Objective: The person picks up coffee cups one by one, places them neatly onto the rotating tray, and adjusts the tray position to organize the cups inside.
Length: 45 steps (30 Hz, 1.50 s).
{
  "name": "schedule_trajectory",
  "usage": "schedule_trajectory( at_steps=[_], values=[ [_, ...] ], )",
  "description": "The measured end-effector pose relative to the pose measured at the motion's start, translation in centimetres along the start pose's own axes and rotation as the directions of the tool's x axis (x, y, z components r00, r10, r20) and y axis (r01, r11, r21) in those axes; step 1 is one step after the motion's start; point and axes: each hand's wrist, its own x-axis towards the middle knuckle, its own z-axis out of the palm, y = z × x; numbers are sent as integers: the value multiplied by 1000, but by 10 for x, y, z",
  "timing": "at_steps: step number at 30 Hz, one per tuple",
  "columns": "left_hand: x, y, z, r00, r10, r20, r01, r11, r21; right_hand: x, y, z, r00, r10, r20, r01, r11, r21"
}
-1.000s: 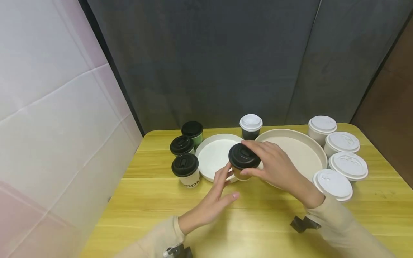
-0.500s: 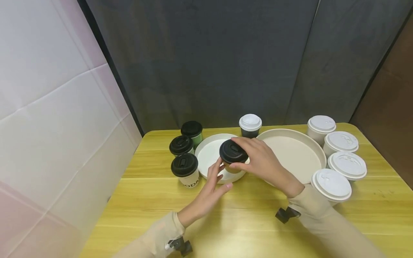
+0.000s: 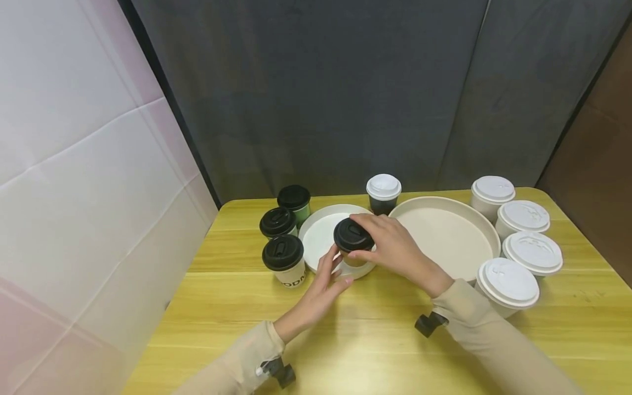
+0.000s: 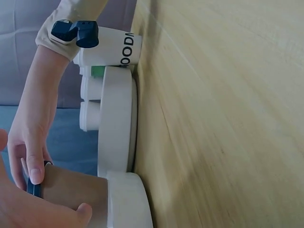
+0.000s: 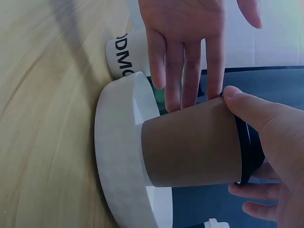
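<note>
Holding a lidded brown cup (image 5: 190, 145) over the white tray (image 3: 318, 233)

Fingers of the right hand (image 3: 397, 249) grip its black lid (image 3: 351, 236); the left hand (image 3: 316, 299) has straight fingers touching or nearly touching the cup. Three black-lidded cups (image 3: 278, 221) stand beside the tray.
</note>
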Motion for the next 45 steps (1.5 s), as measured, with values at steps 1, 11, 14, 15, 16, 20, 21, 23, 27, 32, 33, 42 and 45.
schedule_trajectory(
  at_steps=[1, 11, 14, 15, 16, 20, 21, 23, 27, 32, 33, 42, 45],
  values=[
    [0, -1, 0, 1000, -2, 3, 2, 1000, -2, 0, 1, 2, 1000, -2, -2, 2, 1000, 0],
    [1, -6, -1, 999, -41, 2, 41, 999, -12, 0, 7, 13, 1000, -4, 9, 4, 1000, -4],
    [1, -7, -1, 999, -50, 4, 50, 999, -13, 0, 8, 14, 1000, -3, 18, 3, 1000, -3],
    [1, -8, -1, 999, -52, 4, 52, 999, -13, 0, 8, 15, 1000, -2, 22, 2, 1000, -3],
    [1, -8, -1, 999, -54, 3, 54, 998, -15, 0, 8, 15, 1000, -1, 26, 1, 1000, -4],
    [1, -8, -2, 998, -63, 0, 63, 998, -22, 0, 8, 17, 999, -4, 35, 4, 1000, -10],
    [0, -8, -2, 998, -65, 0, 65, 998, -23, 0, 7, 17, 999, -5, 37, 6, 1000, -12],
    [0, -9, -2, 998, -69, 3, 70, 997, -23, 0, 7, 18, 999, -8, 38, 8, 1000, -18],
    [0, -9, -3, 997, -73, 5, 73, 997, -19, -1, 6, 19, 999, -5, 47, 7, 999, -31],
    [0, -11, -3, 998, -70, -2, 69, 997, -18, -1, 6, 20, 999, -9, 47, 11, 999, -43],
    [0, -12, -3, 998, -70, -2, 70, 997, -17, -1, 5, 20, 999, -12, 46, 14, 999, -44],
    [-2, -14, -3, 996, -93, -12, 93, 995, 19, -1, 3, 22, 999, -26, 39, 28, 998, -57],
    [-3, -15, -3, 994, -107, -20, 108, 993, 38, -1, 2, 22, 999, -20, 45, 23, 998, -57]
  ],
)
